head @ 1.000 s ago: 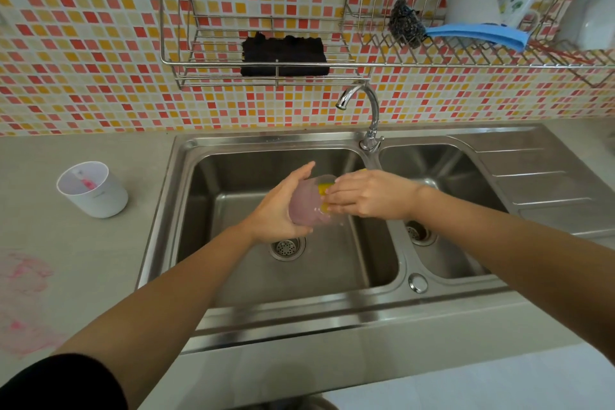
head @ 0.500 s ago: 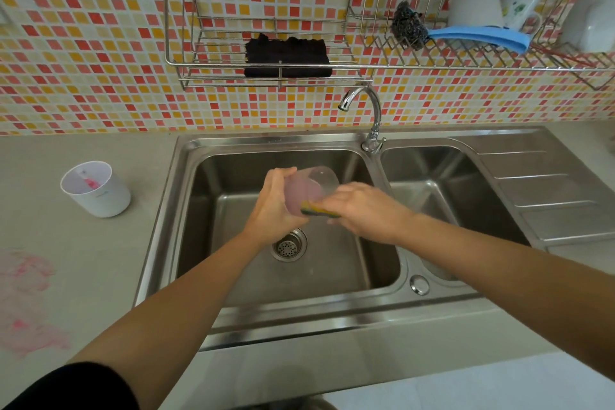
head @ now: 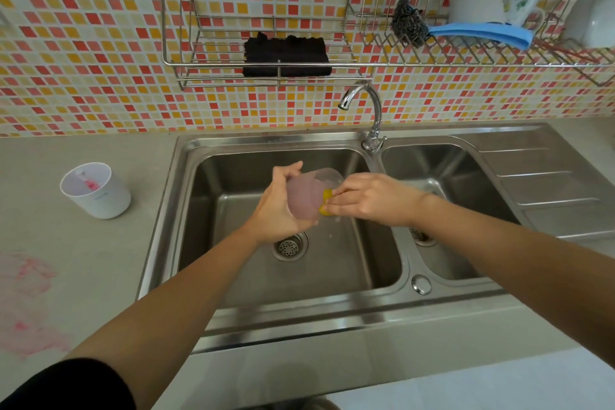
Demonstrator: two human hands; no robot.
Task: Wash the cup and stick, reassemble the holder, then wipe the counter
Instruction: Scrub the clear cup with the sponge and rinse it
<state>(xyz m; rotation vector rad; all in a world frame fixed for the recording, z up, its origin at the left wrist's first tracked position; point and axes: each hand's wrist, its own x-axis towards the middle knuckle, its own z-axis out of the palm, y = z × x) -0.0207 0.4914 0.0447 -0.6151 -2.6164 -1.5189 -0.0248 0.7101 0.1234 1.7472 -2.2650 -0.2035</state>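
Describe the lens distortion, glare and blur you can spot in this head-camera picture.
Head view: the wide lens bows the rack and the sink rim; glare streaks that rim; the left hand, right hand and cup look slightly soft, the tiles crisper; lighting even, shadows faint.

- The left arm enters from the lower left corner of the frame in a black sleeve; its forearm is bare and slants up towards the middle.
- The left hand sits at the centre of the frame with its wrist bent. Fingers and thumb are curled round a translucent pink cup, and the thumb lies along the top.
- The right arm comes in bare from the right edge and slants up and left.
- The right hand lies just right of the left hand, back upward, fingers pointing left. They pinch a yellow sponge against the cup's side.
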